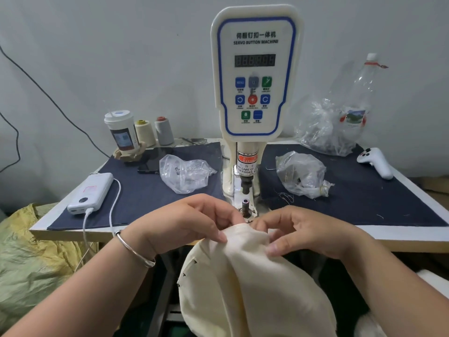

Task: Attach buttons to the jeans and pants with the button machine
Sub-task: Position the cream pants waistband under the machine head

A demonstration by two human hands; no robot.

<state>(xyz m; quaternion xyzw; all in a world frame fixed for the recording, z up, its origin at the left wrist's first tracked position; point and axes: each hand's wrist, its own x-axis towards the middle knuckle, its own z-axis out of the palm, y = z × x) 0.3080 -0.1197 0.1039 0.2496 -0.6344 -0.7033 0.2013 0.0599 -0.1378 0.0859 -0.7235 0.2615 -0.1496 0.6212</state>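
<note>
At the near edge of the counter (pixel 401 235), two bare hands pinch the top edge of a pair of cream-coloured cotton pants (pixel 245 271). The left hand (pixel 192 222), a thin silver bangle (pixel 134 250) on its wrist, has thumb and curled fingers closed on the fabric's left side; the right hand (pixel 306 232) grips the right side the same way, thumb on top. Both hands are close together, with the folded cloth edge bunched between them and the rest of the garment hanging down toward the person. Just beyond the fingertips, straight ahead and almost touching the cloth edge, stands the small dark metal lower die post (pixel 245 205) of the white servo button machine (pixel 255 76), with the upper punch (pixel 246 184) directly above it. The two hands look about equally near the post. The fabric edge probably needs to slide forward over that post, so the gap ahead is what matters. Further out on the counter lie a crumpled clear plastic bag (pixel 184 173) on the left, another clear bag (pixel 301 173) on the right, a white power bank (pixel 91 193) and a white handheld controller (pixel 375 161).
</note>
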